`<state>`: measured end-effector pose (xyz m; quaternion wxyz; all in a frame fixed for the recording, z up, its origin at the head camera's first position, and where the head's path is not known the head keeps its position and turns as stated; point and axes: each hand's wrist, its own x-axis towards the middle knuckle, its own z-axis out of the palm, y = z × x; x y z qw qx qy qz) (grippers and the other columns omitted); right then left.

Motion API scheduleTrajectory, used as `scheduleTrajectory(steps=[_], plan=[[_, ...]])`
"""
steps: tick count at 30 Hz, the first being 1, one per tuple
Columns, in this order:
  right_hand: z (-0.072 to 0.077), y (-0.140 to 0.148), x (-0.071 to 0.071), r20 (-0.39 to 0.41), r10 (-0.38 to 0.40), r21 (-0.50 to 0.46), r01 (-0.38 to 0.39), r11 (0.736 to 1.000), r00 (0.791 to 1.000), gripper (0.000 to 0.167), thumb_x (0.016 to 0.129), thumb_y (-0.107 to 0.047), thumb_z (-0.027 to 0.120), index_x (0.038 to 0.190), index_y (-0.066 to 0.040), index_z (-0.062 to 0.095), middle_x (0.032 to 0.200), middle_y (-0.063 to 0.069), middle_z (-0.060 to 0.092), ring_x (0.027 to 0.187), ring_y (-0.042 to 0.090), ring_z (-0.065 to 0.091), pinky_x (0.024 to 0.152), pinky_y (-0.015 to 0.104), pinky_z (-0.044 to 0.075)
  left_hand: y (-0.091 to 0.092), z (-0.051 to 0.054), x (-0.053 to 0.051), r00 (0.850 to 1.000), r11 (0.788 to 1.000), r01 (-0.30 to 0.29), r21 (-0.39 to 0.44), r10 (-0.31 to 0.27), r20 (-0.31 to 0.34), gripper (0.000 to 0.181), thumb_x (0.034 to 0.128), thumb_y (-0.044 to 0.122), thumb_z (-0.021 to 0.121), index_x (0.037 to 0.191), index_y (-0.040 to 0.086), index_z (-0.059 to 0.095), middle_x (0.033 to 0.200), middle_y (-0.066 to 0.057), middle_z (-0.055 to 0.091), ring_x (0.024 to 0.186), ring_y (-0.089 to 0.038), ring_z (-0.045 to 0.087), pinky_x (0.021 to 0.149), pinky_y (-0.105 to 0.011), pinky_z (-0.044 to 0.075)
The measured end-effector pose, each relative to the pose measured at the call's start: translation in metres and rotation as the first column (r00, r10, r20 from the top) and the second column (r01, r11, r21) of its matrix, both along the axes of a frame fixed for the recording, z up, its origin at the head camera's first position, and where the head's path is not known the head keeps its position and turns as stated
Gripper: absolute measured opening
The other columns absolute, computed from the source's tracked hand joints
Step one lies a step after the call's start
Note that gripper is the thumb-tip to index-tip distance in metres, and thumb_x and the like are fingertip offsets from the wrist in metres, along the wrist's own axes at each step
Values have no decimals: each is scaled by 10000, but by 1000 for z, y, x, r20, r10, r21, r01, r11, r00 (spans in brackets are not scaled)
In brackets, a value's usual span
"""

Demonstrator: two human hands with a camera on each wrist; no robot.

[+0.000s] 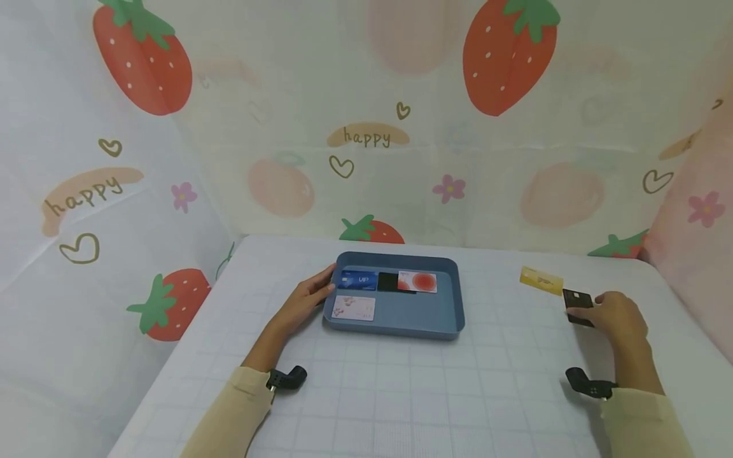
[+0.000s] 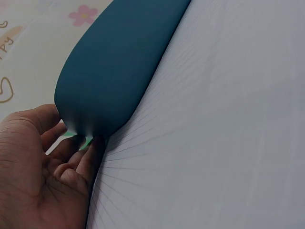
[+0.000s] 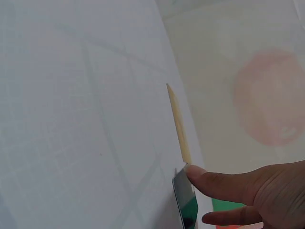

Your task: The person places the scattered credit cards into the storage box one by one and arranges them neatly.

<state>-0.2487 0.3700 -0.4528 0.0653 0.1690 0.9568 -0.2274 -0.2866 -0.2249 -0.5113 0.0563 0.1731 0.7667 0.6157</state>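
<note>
My left hand (image 1: 302, 300) holds the left end of a blue tray (image 1: 418, 318); in the left wrist view, bent fingers (image 2: 71, 148) meet the tray's outer wall (image 2: 109, 62). Inside lie a blue VIP card (image 1: 359, 280), a pale card with a pink pattern (image 1: 354, 308), and a white card with a red disc (image 1: 424, 282), which partly covers a black card (image 1: 388, 282). At the table's right side my right hand (image 1: 621, 318) pinches another black card (image 1: 579, 299), tilted above the table in the right wrist view. A yellow card (image 1: 541, 280) lies just beyond it.
The white grid-patterned table (image 1: 395, 394) ends at a strawberry-print cloth backdrop (image 1: 366, 191), with cloth at both sides too. Each wrist wears a black camera mount (image 1: 288, 378).
</note>
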Motion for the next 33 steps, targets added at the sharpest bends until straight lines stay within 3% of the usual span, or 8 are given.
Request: scheduleTrajectory(steps=[6,12,22,33], plan=[[0,-1,0,34,-26,-2,26,1000,999,844,799,-448,815,1251,189,495,1206,391,527,997,456,533,717,519,477,0,-1,1,1000,1000,3,7,-3,2,563,1075,147,517,1591,65,306,1651,-120,269,1528,-267,235,1209,-418,265],[0,0,-1,31,-35,1,35,999,999,829,786,-437,825,1237,189,523,1192,386,540,982,447,539,691,503,474,0,1,0,1000,1000,1,5,-1,3,581,1071,189,535,1592,71,307,1653,-105,270,1528,-251,236,1208,-401,268],[-3,-1,-5,70,-59,-13,60,998,996,665,818,-356,820,1151,163,572,1110,356,557,985,462,537,745,537,480,0,0,1,1000,1000,6,-2,-6,7,579,1076,185,524,1595,69,297,1654,-113,264,1528,-261,236,1203,-404,277],[-4,-7,-4,63,-102,-72,106,992,993,696,843,-275,804,1230,186,454,1161,370,516,1038,482,505,813,559,465,1,0,-1,1000,1000,5,-11,-5,4,567,1078,160,512,1594,62,297,1654,-119,265,1530,-265,229,1215,-425,254]])
